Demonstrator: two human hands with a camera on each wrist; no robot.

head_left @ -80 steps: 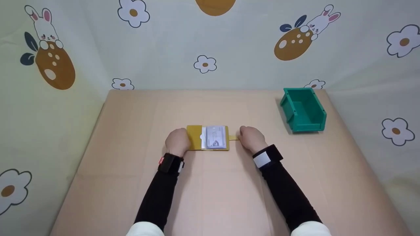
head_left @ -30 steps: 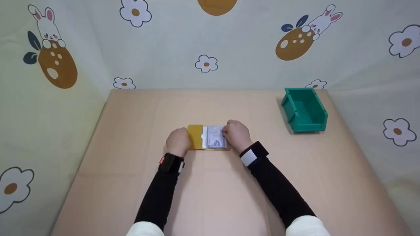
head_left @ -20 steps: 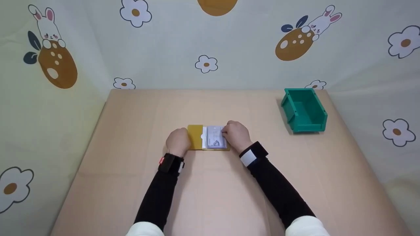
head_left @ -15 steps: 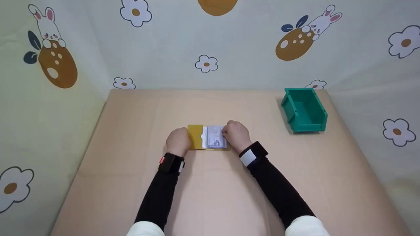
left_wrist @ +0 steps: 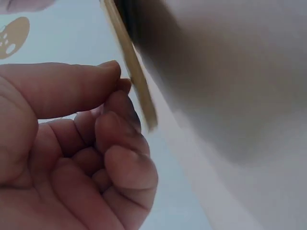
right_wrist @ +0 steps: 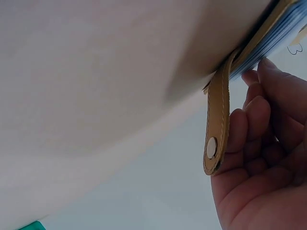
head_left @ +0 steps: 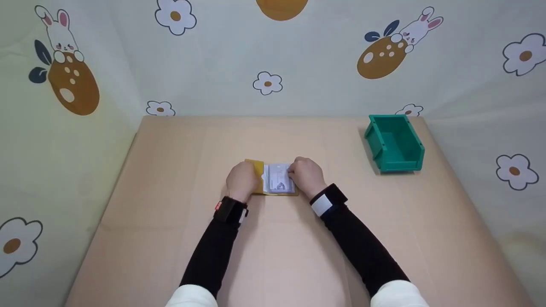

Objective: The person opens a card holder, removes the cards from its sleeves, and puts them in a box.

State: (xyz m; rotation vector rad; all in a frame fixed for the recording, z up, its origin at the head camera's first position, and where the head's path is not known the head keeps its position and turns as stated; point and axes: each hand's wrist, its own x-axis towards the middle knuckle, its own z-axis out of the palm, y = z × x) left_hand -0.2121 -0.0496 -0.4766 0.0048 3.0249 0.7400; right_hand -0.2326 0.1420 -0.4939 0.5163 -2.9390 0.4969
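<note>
Here it is at mid-table: a mustard-yellow card holder, lying open between the two hands, its clear card pockets showing a printed card on the right-hand side. The left cover is tilted up off the table, and at its edge is the left hand — fingers curled, thumb and forefinger together, pinching that cover.

Across on the right, the right hand has thumb and forefinger pinched at the right edge of the card pockets, the other fingers folded in. Just beside those folded fingers, in the right wrist view, the strap hangs loose from the holder, a round snap near its end.

Both wrists wear black bands, then black sleeves run toward the near side, meeting white cuffs at the near edge of view. Out to the far right of the light brown table sits a green bin, well apart from the hands. Beyond — a pale backdrop of flowers and rabbits, rising on the left, right and far sides.
</note>
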